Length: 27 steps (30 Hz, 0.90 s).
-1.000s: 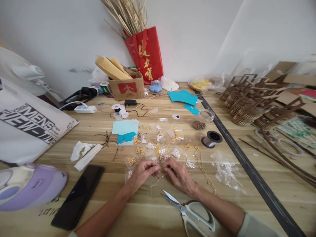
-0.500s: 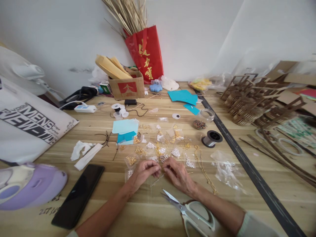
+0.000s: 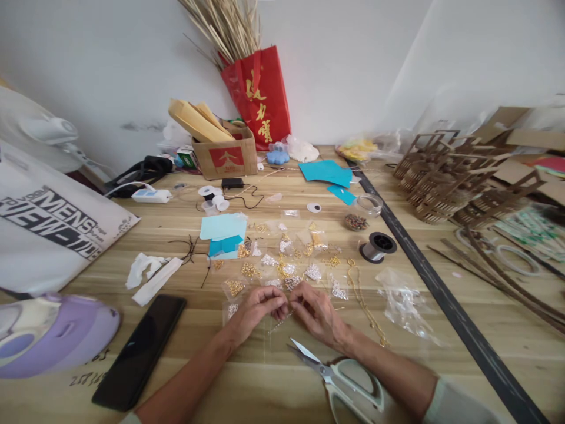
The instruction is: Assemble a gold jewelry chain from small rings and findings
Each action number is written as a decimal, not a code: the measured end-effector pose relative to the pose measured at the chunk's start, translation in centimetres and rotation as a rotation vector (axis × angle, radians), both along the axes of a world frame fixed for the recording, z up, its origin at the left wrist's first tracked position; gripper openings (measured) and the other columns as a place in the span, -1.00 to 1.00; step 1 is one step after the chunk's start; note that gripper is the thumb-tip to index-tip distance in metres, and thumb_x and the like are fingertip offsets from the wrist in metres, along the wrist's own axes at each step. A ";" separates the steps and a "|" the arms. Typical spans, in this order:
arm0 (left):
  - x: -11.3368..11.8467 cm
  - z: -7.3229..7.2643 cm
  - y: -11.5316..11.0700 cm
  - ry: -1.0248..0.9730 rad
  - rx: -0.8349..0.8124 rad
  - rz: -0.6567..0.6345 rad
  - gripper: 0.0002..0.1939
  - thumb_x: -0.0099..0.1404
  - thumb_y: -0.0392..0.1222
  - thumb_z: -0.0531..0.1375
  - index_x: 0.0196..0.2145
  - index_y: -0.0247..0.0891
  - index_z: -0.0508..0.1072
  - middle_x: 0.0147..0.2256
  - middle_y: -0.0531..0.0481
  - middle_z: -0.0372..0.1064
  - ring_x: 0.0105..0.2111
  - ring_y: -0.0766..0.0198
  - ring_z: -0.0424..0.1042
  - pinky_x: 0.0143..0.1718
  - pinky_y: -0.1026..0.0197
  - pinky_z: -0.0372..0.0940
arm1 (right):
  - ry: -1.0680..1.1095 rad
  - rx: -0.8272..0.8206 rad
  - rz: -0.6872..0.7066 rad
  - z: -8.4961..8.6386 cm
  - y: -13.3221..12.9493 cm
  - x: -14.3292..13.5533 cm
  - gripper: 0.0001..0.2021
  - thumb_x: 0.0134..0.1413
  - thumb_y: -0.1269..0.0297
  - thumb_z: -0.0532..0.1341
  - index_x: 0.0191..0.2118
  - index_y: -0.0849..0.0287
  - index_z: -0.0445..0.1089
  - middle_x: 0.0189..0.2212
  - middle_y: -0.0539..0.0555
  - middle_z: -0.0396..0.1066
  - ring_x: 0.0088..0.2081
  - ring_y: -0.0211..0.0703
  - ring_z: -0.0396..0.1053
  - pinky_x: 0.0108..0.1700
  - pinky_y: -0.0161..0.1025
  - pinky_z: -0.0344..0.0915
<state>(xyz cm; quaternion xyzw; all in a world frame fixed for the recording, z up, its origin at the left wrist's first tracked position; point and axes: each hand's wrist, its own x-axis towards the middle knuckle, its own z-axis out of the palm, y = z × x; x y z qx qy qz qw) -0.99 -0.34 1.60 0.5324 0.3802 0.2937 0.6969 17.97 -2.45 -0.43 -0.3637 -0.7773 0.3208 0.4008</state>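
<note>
My left hand and my right hand meet almost tip to tip at the centre, both with fingers pinched. A thin silvery chain hangs below the fingertips; which hand grips it is too small to tell. Around and beyond the hands lie small heaps of gold findings and silver findings on clear bags. Scissors with pale handles lie slightly open beneath my right wrist. A gold chain stretches along the wood to the right of my right hand.
A black phone and a purple-white appliance lie at the left. Right of the findings are a wire spool, a dish of beads and crumpled plastic. Blue cards, a cardboard box and small brown baskets stand farther back.
</note>
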 end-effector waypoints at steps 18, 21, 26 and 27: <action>0.2 0.1 0.1 0.006 -0.003 -0.018 -0.69 0.19 -0.02 0.24 -0.47 -0.37 0.44 -0.52 0.00 0.41 -0.51 0.34 0.35 -0.40 0.30 0.26 | -0.002 -0.016 -0.006 0.2 -0.2 0.0 -0.91 0.25 0.41 0.08 -0.27 0.17 0.32 -0.42 0.02 0.33 -0.44 -0.28 0.29 -0.37 -0.31 0.21; 0.2 0.1 0.1 0.013 0.002 -0.024 -0.69 0.19 -0.01 0.24 -0.47 -0.37 0.44 -0.52 0.00 0.41 -0.50 0.34 0.36 -0.40 0.29 0.26 | -0.002 -0.021 -0.012 0.3 -0.2 0.0 -0.90 0.25 0.41 0.08 -0.28 0.17 0.32 -0.42 0.02 0.34 -0.44 -0.28 0.29 -0.37 -0.32 0.20; 0.1 0.0 0.1 0.028 0.009 -0.031 -0.69 0.18 0.00 0.25 -0.45 -0.37 0.44 -0.51 0.00 0.42 -0.49 0.34 0.36 -0.39 0.29 0.27 | -0.014 -0.021 -0.030 0.4 -0.2 -0.1 -0.89 0.25 0.39 0.08 -0.31 0.17 0.31 -0.43 0.02 0.32 -0.45 -0.28 0.27 -0.40 -0.33 0.19; 0.1 -0.1 0.1 0.030 0.010 -0.032 -0.68 0.18 0.00 0.25 -0.45 -0.37 0.44 -0.51 0.00 0.42 -0.50 0.34 0.36 -0.40 0.29 0.27 | -0.014 -0.016 -0.029 0.4 -0.2 -0.1 -0.89 0.25 0.39 0.08 -0.31 0.17 0.30 -0.43 0.02 0.32 -0.45 -0.28 0.27 -0.40 -0.33 0.19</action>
